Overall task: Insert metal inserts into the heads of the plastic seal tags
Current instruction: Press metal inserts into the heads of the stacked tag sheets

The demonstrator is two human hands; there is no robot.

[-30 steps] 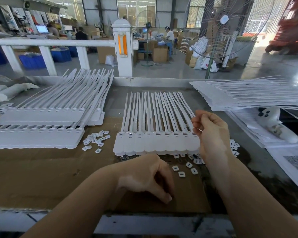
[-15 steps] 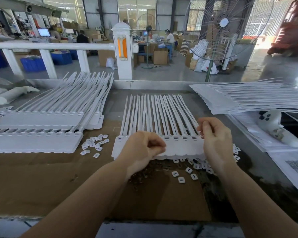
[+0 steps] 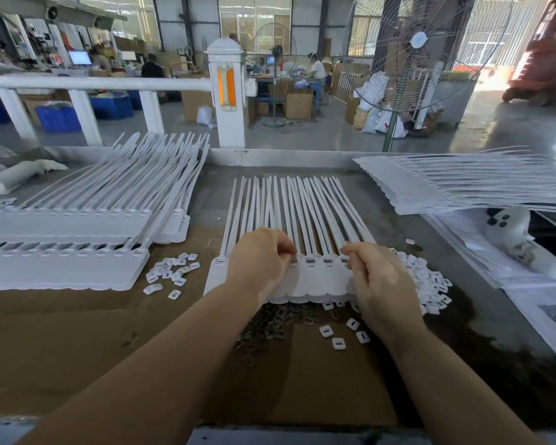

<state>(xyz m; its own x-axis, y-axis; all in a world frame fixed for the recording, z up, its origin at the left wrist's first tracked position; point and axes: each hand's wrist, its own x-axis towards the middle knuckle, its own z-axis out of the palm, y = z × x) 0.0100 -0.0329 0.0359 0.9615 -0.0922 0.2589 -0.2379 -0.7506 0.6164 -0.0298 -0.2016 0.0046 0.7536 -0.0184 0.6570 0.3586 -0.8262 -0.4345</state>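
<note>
Both hands, left (image 3: 261, 259) and right (image 3: 377, 277), curl fingers, pinching the flat white strip of seal tags (image 3: 318, 277).

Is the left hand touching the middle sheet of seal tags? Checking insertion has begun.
Touching: the head view shows the left hand pinching at the seal tags heads.
</note>
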